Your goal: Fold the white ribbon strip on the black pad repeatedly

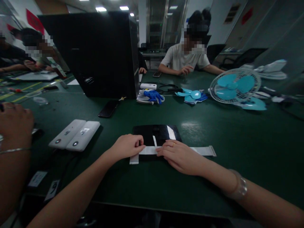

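A black flat panel (144,130) with a glossy surface lies on the green table in front of me. Across its near part runs a white flat ribbon cable (149,150), with a fold at its left end and a connector at its right end. My left hand (127,146) has its fingers curled, thumb and forefinger closed on the cable by the fold. My right hand (181,157) lies over the cable's middle, fingers bent together with the tips on it. A narrow white strip (155,140) stands out on the panel between my hands.
Two white power banks (83,135) and a dark phone (108,109) lie to the left. Behind them stands a large black case (95,57). Blue-white gloves (152,96), fan blades (190,94) and a caged fan (235,85) lie farther back. Another person's hand (16,122) is at left.
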Motion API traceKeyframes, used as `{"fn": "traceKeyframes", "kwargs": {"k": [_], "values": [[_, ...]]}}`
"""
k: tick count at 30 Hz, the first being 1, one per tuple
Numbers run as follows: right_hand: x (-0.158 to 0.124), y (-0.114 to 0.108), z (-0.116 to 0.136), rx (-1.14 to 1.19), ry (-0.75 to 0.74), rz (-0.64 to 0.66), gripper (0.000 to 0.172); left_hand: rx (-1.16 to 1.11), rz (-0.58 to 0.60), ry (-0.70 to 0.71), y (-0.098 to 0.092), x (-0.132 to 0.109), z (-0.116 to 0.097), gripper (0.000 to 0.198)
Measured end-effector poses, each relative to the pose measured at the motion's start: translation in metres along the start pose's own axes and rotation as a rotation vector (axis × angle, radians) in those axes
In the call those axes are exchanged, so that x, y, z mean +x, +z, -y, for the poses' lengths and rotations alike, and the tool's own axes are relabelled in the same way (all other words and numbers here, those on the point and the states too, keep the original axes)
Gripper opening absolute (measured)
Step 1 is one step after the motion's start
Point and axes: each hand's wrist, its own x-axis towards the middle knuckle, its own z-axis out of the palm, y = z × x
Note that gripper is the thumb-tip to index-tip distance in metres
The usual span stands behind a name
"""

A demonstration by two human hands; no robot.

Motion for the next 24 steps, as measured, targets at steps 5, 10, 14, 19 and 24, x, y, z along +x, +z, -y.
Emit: {"fn": "traceKeyframes", "kwargs": {"k": [5, 10, 14, 19, 24], "values": [[0.0000, 0.0025, -0.0001, -0.018, -0.026, 0.024, 0.033, 0.058, -0.021, -0.003, -0.0019, -0.0016, -0.0030, 0.022], [0.0028, 0.0048, 0.0044, -0.033, -0.057, 0.016, 0.033, 0.087, -0.003, -0.015, -0.0035, -0.0018, -0.0060, 0.023], [0.0038, 0.0025, 0.0062, -0.041, -0.056, 0.029, 0.036, 0.073, 0.009, -0.008, -0.0043, -0.0018, -0.0059, 0.023], [0.0029, 0.0009, 0.0047, -0.017, -0.014, 0.012, 0.038, 0.062, 0.017, -0.021, -0.0050, -0.0014, -0.0061, 0.025], [0.0022, 0.0019, 0.0035, -0.023, -0.010, 0.031, 0.041, 0.038, 0.031, -0.014, -0.0059, -0.0018, -0.0065, 0.022]]}}
